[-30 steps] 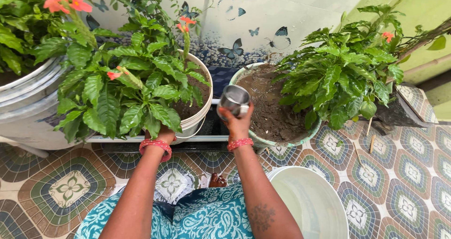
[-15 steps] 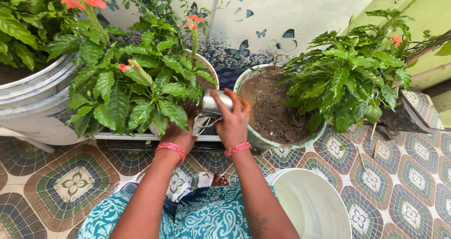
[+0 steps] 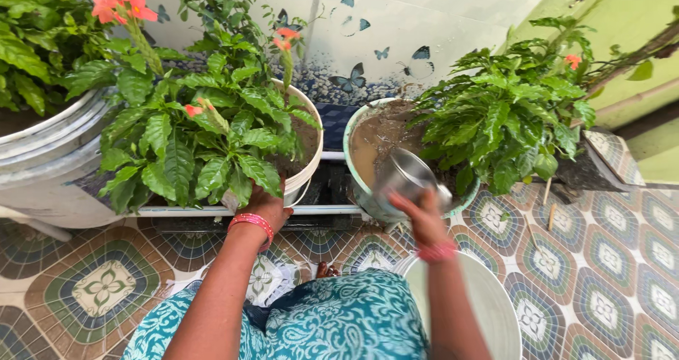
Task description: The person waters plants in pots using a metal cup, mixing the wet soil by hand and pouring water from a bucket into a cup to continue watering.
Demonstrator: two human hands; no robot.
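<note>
now the right hand (image 3: 426, 222), gripping the steel cup (image 3: 404, 178), has swung back from the white pot (image 3: 308, 167) toward the bucket (image 3: 495, 310); the muddy pot (image 3: 357, 190) holds pooled water; the left hand (image 3: 263, 206) clasps the white pot.

Both arms extended forward; left hand (image 3: 263, 203) curled, right hand (image 3: 423, 217) fingers gripping, blurred.

Two planted pots stand side by side on a low rack (image 3: 212, 210) against the wall: the white pot (image 3: 305, 163) left, the muddy pot (image 3: 353, 137) right. A large tub (image 3: 42, 155) sits further left, and a bucket (image 3: 488, 310) stands on the tiled floor (image 3: 92, 282) before the muddy pot.
</note>
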